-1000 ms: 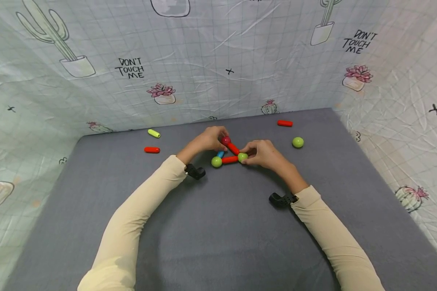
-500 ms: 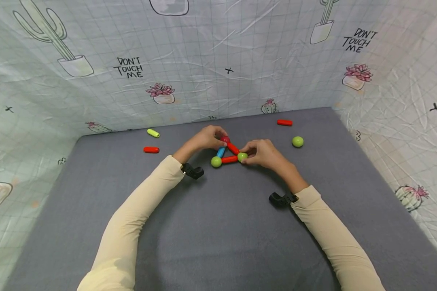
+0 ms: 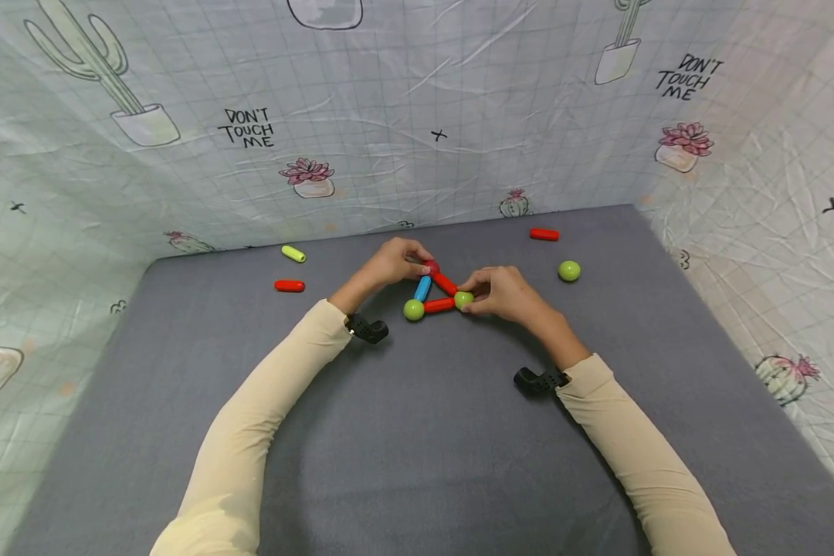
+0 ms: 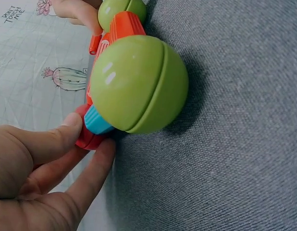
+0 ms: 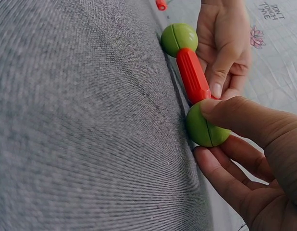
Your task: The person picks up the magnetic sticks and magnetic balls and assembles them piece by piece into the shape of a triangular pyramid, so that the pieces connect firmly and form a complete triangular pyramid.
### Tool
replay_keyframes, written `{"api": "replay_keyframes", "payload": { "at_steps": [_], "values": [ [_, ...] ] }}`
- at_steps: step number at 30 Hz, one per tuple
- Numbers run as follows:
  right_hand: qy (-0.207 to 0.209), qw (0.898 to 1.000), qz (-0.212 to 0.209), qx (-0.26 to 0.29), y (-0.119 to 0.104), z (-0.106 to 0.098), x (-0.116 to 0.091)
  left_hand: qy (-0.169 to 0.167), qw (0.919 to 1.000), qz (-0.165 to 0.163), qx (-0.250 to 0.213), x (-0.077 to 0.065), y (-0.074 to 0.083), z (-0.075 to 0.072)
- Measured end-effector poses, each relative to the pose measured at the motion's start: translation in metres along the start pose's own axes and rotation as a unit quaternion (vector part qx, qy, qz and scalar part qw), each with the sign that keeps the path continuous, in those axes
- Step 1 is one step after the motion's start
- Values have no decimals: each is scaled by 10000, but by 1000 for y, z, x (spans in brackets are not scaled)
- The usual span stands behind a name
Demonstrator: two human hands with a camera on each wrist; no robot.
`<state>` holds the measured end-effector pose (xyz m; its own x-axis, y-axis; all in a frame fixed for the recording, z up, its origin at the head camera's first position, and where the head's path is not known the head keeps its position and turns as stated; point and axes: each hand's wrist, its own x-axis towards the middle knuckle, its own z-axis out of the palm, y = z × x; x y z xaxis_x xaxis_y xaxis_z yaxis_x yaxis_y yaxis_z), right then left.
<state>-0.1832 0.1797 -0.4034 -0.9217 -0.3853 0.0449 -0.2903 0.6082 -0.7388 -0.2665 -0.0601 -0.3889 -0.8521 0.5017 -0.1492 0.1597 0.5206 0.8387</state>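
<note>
A triangle of balls and rods lies near the back of the table. My left hand (image 3: 394,261) pinches its red ball (image 4: 92,139) between thumb and fingers at the far corner. On the near right corner, my right hand (image 3: 503,293) grips a green ball (image 5: 206,126). Another green ball (image 3: 413,310) forms the near left corner, touched by neither hand. A blue rod (image 3: 422,288) runs from that ball to the red one. Between the two green balls sits a red rod (image 5: 192,74). A second red rod (image 3: 445,284) joins the red ball to the right-hand green ball.
To the left lie a loose yellow-green rod (image 3: 293,253) and a red rod (image 3: 289,286). At the back right are another red rod (image 3: 544,234) and a loose green ball (image 3: 569,271). A patterned cloth (image 3: 389,100) hangs behind the grey table (image 3: 417,448).
My left hand has drawn slightly left and back around the red ball, baring more of the blue rod. The right hand keeps its grip on the green ball, hardly moving.
</note>
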Motion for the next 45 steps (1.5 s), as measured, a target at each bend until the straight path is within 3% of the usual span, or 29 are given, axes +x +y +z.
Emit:
{"api": "replay_keyframes", "payload": {
  "at_steps": [8, 15, 25, 30, 35, 45],
  "values": [
    [10, 10000, -63, -57, 0, -1, 0, 59, 9995, 74, 291, 0, 0, -1],
    [37, 9999, -72, -90, 2, 0, 1, 274, 9936, 324, 1048, 0, -1, 0],
    [26, 9999, -28, -151, 1, -1, -1, 93, 9979, 259, 578, -9, -4, 2],
    [74, 9999, -87, -79, 0, 0, -1, 203, 9993, 156, 289, -25, -4, 4],
    [55, 9999, -100, -53, -1, 3, -1, 319, 9990, -8, 326, -49, -6, 7],
    [113, 9997, -144, -140, 0, 1, -2, 683, 9970, 33, 367, -89, -8, 19]
  ]
}}
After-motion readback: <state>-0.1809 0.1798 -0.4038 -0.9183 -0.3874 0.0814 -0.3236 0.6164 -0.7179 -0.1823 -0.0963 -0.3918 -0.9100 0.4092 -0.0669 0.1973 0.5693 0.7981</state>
